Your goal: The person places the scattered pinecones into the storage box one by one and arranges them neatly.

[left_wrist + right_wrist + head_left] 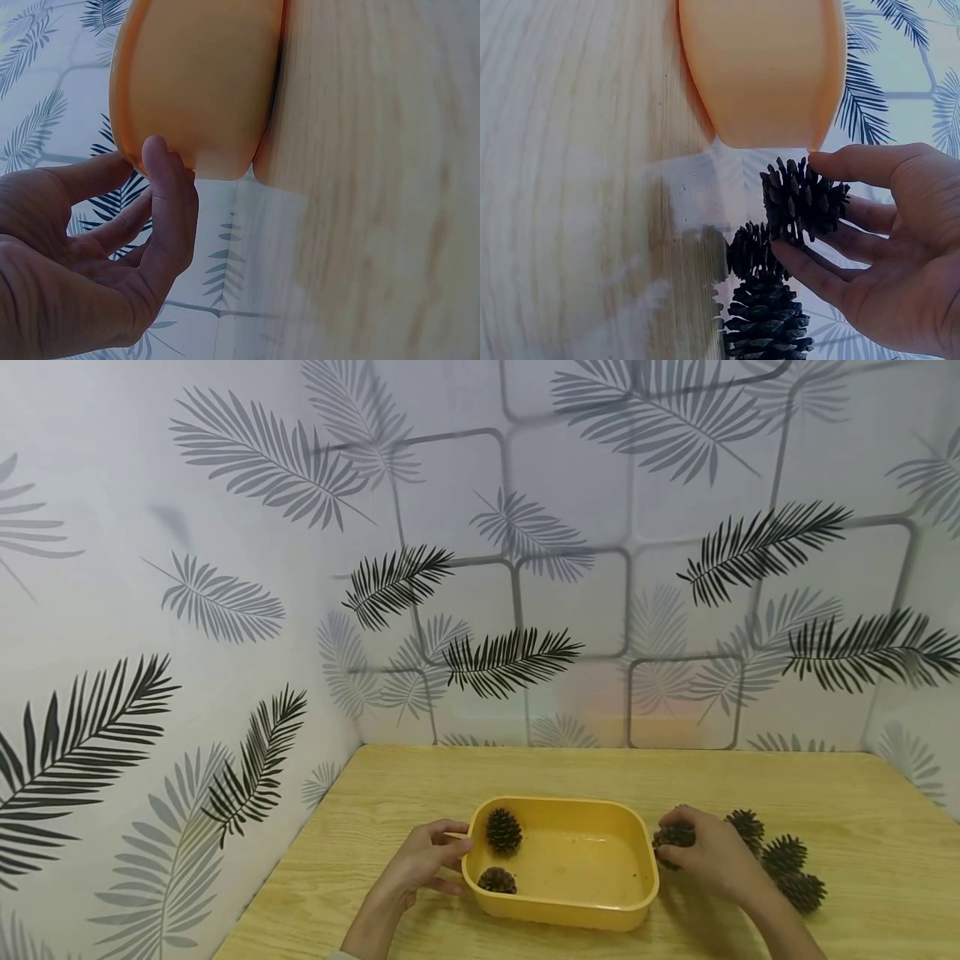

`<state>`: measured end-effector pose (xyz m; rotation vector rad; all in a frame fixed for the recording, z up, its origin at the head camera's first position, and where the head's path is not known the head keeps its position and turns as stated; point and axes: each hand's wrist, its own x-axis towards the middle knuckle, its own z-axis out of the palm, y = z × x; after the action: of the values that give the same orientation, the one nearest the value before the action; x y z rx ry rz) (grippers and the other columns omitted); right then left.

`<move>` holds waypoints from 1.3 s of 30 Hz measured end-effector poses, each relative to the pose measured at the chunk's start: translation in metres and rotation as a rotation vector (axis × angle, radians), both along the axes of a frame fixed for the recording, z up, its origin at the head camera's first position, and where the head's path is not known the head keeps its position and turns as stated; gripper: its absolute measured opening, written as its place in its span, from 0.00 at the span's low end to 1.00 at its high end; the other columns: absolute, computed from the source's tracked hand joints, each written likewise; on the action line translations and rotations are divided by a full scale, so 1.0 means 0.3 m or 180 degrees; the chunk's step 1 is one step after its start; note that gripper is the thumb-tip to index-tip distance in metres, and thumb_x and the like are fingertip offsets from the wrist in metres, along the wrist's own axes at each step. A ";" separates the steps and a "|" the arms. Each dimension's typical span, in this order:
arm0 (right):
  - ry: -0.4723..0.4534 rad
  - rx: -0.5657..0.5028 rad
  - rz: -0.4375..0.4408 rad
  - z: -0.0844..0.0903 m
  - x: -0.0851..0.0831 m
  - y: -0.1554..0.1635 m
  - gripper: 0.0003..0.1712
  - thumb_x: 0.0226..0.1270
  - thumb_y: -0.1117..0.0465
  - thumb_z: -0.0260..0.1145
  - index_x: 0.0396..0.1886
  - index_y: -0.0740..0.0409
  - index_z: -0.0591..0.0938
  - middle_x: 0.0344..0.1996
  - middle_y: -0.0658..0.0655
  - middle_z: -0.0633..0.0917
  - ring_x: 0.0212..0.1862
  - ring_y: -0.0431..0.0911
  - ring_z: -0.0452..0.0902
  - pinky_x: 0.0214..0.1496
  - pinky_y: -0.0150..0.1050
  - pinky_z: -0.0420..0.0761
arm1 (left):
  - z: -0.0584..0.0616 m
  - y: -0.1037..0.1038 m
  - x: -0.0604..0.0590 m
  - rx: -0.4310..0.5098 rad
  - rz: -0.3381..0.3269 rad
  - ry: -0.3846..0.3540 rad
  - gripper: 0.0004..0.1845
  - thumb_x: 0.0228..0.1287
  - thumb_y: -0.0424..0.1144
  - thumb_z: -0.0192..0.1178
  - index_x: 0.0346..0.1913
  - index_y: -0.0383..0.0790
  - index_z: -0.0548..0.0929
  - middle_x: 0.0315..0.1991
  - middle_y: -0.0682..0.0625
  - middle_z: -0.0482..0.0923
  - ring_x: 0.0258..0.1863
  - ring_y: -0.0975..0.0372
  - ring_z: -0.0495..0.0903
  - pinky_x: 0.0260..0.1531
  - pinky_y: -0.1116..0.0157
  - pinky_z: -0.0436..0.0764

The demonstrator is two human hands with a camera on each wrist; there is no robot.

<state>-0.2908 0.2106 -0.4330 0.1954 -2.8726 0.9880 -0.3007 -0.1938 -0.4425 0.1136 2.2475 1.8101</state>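
A yellow plastic tub [570, 910] stands on the table, with one pine cone [504, 831] at its far left corner and another pine cone [497, 881] at its near left. My left hand [422, 864] is at the tub's left end, fingertips right at the rim, thumb and fingers loosely bent. Just outside the tub's right end, my right hand [708, 852] holds a pine cone [802, 199] between thumb and fingers. In the right wrist view that cone is raised off the table, close to the tub's wall.
To the right of my right hand, several more pine cones [785, 854] lie grouped on the wood-grain table [885, 827]. Behind the table rises a wall [570, 610] with a leaf pattern, and another such wall [150, 693] runs along the left.
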 end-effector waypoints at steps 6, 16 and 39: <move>0.0021 0.0012 -0.0047 0.010 0.001 0.001 0.22 0.62 0.60 0.77 0.52 0.64 0.84 0.50 0.68 0.87 0.56 0.69 0.80 0.54 0.67 0.83 | -0.002 0.000 -0.003 -0.0005 -0.0002 0.0019 0.25 0.75 0.41 0.65 0.68 0.32 0.77 0.53 0.37 0.80 0.39 0.53 0.86 0.29 0.60 0.92; 0.0164 -0.0049 -0.0041 0.044 0.019 -0.003 0.22 0.63 0.61 0.76 0.54 0.65 0.84 0.47 0.65 0.88 0.49 0.62 0.84 0.47 0.60 0.87 | 0.000 0.001 0.001 -0.0023 0.0004 0.0031 0.25 0.75 0.41 0.65 0.68 0.32 0.77 0.53 0.37 0.80 0.38 0.53 0.86 0.29 0.60 0.92; 0.0366 -0.0379 0.0229 0.075 0.048 -0.039 0.22 0.67 0.61 0.75 0.59 0.60 0.84 0.52 0.62 0.87 0.50 0.56 0.85 0.44 0.49 0.90 | 0.005 0.000 0.002 -0.0019 -0.0016 0.0011 0.24 0.75 0.40 0.65 0.68 0.32 0.78 0.53 0.36 0.80 0.38 0.53 0.87 0.30 0.59 0.92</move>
<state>-0.2763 0.1990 -0.4105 0.3363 -2.7110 1.1178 -0.2999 -0.1939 -0.4409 0.1214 2.2526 1.8020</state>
